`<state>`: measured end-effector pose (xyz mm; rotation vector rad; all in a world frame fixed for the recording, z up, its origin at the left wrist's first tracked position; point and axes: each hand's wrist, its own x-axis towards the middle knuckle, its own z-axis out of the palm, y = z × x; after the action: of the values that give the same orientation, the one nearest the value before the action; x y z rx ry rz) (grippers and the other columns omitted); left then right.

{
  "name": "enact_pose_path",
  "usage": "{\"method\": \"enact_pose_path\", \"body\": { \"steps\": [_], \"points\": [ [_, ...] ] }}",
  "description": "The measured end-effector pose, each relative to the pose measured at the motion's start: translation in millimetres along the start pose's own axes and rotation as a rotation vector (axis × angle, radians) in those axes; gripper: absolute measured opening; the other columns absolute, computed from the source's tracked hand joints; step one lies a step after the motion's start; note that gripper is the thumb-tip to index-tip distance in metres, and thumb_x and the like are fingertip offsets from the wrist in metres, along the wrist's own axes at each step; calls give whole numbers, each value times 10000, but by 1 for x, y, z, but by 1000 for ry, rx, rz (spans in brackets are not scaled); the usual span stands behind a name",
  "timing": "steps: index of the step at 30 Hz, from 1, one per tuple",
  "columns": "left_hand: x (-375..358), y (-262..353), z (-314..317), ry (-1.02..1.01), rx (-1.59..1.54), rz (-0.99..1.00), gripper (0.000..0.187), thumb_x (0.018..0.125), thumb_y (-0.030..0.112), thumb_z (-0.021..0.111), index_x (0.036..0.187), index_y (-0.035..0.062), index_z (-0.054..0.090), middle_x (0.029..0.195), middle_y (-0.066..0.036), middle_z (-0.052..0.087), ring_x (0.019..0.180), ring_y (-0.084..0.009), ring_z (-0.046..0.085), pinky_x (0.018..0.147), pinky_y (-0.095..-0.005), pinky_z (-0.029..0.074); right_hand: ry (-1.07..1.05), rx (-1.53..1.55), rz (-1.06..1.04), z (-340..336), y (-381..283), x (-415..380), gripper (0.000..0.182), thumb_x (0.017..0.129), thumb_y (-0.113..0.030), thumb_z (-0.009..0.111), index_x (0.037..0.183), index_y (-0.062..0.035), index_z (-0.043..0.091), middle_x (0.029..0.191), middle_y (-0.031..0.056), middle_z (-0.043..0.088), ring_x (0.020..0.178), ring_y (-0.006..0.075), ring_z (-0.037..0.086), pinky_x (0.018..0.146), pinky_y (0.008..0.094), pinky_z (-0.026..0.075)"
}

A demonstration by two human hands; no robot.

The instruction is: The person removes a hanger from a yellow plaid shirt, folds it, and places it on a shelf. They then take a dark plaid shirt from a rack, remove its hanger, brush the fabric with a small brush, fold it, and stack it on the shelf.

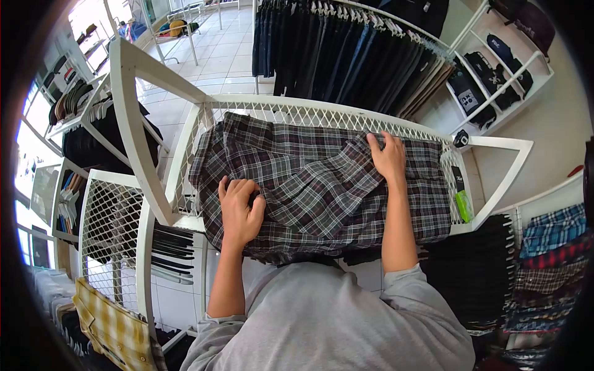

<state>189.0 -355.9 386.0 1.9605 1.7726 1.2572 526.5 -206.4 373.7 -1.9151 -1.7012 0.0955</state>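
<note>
A dark plaid shirt [322, 179] with white and maroon lines lies spread and partly wrinkled over a white mesh-sided rack top [328, 114]. My left hand [240, 209] rests on the shirt's left part, with fingers bent and thumb apart from them. On the right, my right hand [390, 159] has its fingertips at the end of a folded part of the shirt, thumb and fingers closed round the cloth. The shirt's near edge hangs over the rack's front, close to my body.
Dark trousers [334, 55] hang on a rail behind the rack. At its right end are a bright green packet [463, 207] and a small black object [461, 138]. A yellow checked shirt [114, 324] hangs at lower left; folded plaid clothes [550, 266] stand at right.
</note>
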Motion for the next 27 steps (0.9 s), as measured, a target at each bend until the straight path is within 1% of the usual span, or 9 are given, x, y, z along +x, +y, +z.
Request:
{"method": "enact_pose_path", "body": {
  "steps": [4, 7, 10, 11, 13, 15, 22, 26, 27],
  "points": [
    [-1, 0, 2, -25, 9, -22, 171, 805, 168, 566, 812, -2, 585, 814, -115, 601, 913, -291, 585, 1150, -529, 252, -297, 44, 118, -17, -7, 10, 544, 855, -480, 734, 1182, -48, 681, 1144, 178, 652, 1147, 365, 582, 1008, 473, 442],
    [7, -4, 3, 8, 9, -13, 186, 834, 181, 549, 820, -1, 583, 755, -118, 591, 825, -294, 585, 1162, -536, 240, -190, 2, 21, -16, 1, 14, 487, 832, -430, 769, 1119, -45, 691, 1139, 165, 676, 1144, 346, 601, 993, 463, 457],
    [29, 3, -6, -188, -19, -124, 206, 889, 189, 507, 882, -8, 568, 620, -121, 531, 617, -329, 534, 1167, -559, 225, -56, 174, -50, -31, 18, 17, 438, 854, -388, 752, 1076, -21, 668, 1068, 196, 703, 1048, 365, 657, 920, 445, 500],
    [39, 5, -8, -159, 27, -30, 204, 906, 184, 520, 913, -16, 560, 648, -142, 548, 627, -334, 547, 1065, -480, 386, -25, 344, -52, -42, 28, 22, 432, 860, -380, 747, 1074, -15, 660, 1041, 206, 706, 1006, 376, 672, 895, 441, 511],
    [66, 19, -13, -218, -27, -63, 230, 944, 204, 547, 939, -26, 558, 688, -170, 582, 663, -348, 579, 832, -418, 493, 73, 290, -49, -75, 53, 31, 450, 885, -404, 723, 1084, -8, 645, 1053, 218, 700, 1013, 392, 671, 880, 435, 509],
    [98, 30, -14, -288, -52, -26, 286, 979, 255, 577, 964, -30, 561, 743, -198, 625, 711, -369, 621, 660, -411, 467, 260, 229, 40, -102, 84, 41, 488, 895, -465, 702, 1058, -9, 637, 1065, 248, 688, 1032, 422, 655, 869, 446, 505],
    [150, -26, 27, -246, 547, 115, 432, 1008, 412, 532, 866, 13, 621, 746, -229, 661, 749, -417, 651, 708, -507, 480, 154, -111, 354, -75, 186, 42, 646, 913, -645, 561, 1127, -41, 640, 1046, 254, 698, 1036, 444, 651, 863, 508, 505],
    [149, -76, 38, -120, 511, 185, 448, 1022, 370, 505, 765, 18, 610, 700, -250, 634, 697, -439, 636, 726, -524, 475, 66, -228, 478, -59, 187, 30, 636, 922, -667, 517, 1184, -93, 600, 1121, 219, 693, 1035, 405, 660, 844, 519, 520],
    [149, -78, 39, -83, 477, 45, 419, 1016, 377, 514, 816, 27, 627, 769, -247, 653, 762, -427, 645, 780, -522, 468, 62, -234, 482, -61, 189, 34, 636, 922, -667, 517, 1184, -93, 600, 1121, 219, 693, 1035, 405, 660, 844, 519, 520]
  ]
}}
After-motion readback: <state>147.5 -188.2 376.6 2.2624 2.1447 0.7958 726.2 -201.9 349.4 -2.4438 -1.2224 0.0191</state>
